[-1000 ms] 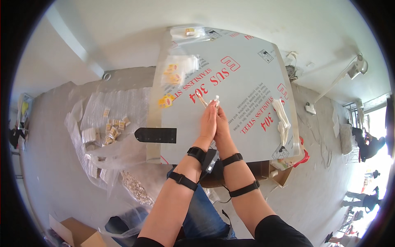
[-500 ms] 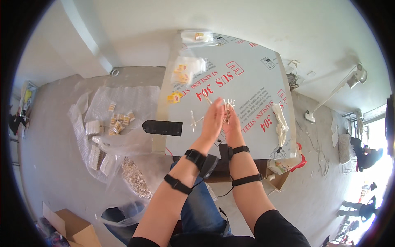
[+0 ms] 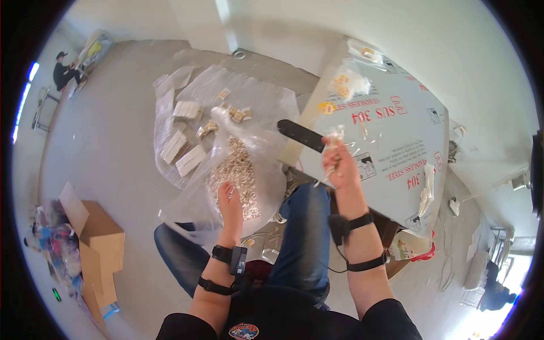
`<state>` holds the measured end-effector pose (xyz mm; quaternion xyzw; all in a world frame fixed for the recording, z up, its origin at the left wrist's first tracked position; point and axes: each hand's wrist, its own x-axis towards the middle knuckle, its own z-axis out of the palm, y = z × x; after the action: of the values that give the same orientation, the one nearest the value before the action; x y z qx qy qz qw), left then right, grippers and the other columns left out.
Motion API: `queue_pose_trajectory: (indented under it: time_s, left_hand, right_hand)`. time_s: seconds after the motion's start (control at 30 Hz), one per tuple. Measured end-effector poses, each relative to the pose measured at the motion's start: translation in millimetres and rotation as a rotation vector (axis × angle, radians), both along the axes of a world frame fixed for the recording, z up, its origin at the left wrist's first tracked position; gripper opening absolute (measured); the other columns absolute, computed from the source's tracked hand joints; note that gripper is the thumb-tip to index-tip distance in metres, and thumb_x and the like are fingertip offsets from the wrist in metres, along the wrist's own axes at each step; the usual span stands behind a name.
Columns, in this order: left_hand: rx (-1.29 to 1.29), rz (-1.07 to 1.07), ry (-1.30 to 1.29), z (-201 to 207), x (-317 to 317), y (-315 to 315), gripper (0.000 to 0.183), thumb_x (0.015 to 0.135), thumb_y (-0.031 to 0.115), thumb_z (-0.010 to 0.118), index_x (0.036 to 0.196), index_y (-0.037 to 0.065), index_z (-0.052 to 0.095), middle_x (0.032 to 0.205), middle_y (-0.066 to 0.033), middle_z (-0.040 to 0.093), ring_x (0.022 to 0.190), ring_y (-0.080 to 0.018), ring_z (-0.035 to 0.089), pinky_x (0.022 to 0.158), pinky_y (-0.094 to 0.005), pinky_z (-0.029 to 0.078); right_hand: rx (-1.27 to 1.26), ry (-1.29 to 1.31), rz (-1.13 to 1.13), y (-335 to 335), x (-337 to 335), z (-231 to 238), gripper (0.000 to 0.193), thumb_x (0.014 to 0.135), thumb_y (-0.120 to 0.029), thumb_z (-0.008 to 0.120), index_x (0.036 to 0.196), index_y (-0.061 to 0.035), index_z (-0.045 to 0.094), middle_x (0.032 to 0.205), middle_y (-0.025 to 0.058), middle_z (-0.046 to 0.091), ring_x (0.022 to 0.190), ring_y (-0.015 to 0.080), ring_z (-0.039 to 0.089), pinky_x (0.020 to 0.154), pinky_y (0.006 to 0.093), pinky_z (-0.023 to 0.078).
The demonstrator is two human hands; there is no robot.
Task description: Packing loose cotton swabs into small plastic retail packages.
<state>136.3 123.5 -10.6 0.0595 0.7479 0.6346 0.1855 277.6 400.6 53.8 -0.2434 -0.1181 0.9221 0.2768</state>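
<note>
Head view: I see the right hand (image 3: pixel 341 164) over the near edge of the table (image 3: pixel 408 127), its fingers clamped around a bundle (image 3: pixel 335 135) of thin, white-tipped swabs. The left hand (image 3: pixel 229 207) lies at the pile (image 3: pixel 237 170) in the clear bag (image 3: pixel 269 177); whether its fingers are apart or together, I cannot tell.

What could go wrong from here, and from what cause?

I judge loss of swabs the chief risk. The bundle looks uneven, and a few swabs jut below the right hand at odd angles; a slack grip could let these drop. Loose swabs (image 3: pixel 364 131) lie on the table near that hand, where a careless sweep could scatter them. To the left, a tug on the thin bag could spill the pile.

Which way does the bundle point?

Its white ends stand beyond the fingers, toward the top of the view. I read its long axis as roughly in line with the right forearm (image 3: pixel 357 238); its tilt against the table, I cannot tell.
</note>
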Motion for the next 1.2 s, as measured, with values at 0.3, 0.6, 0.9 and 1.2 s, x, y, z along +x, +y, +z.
queue_pose_trajectory:
  time_s: [0.3,0.6,0.9,1.2]
  left_hand:
    - [-0.049,0.208,-0.098,-12.0,-12.7,-93.8,0.056,0.088,0.007,0.053,0.138,-0.001,0.03,0.138,-0.0174,0.037,0.13,-0.0261,0.035,0.107,-0.0352,0.028]
    - [-0.007,0.157,-0.019,13.4,-10.4,-68.8,0.052,0.089,0.001,0.049,0.137,-0.003,0.03,0.138,-0.017,0.036,0.128,-0.0246,0.036,0.106,-0.0335,0.028]
    - [-0.143,-0.65,0.248,30.4,12.7,92.1,0.022,0.089,0.015,0.059,0.106,0.001,0.061,0.095,-0.0117,0.064,0.087,-0.0206,0.062,0.077,-0.0307,0.049]
    - [-0.395,-0.982,0.684,-5.5,50.1,281.4,0.042,0.08,0.023,0.068,0.11,-0.003,0.055,0.103,-0.0213,0.056,0.096,-0.0361,0.057,0.083,-0.0431,0.047]
  right_hand:
    - [-0.009,-0.395,0.356,-225.3,-157.2,-78.2,0.027,0.094,-0.021,0.054,0.116,-0.0065,0.049,0.111,0.0113,0.058,0.074,0.0209,0.06,0.056,0.0344,0.05]
    - [1.203,-0.804,0.169,-157.3,-96.2,-44.8,0.028,0.089,-0.025,0.055,0.11,-0.0062,0.058,0.102,0.0196,0.065,0.098,0.036,0.062,0.081,0.0396,0.05]
    - [0.964,-1.57,-0.185,94.8,96.4,-61.7,0.032,0.081,-0.025,0.064,0.105,-0.0044,0.062,0.093,0.0136,0.065,0.092,0.0277,0.063,0.08,0.0377,0.049]
    - [1.103,-1.792,0.136,187.7,69.8,-71.2,0.054,0.079,-0.036,0.067,0.116,0.0014,0.053,0.119,0.0205,0.054,0.114,0.0356,0.052,0.096,0.0428,0.043]
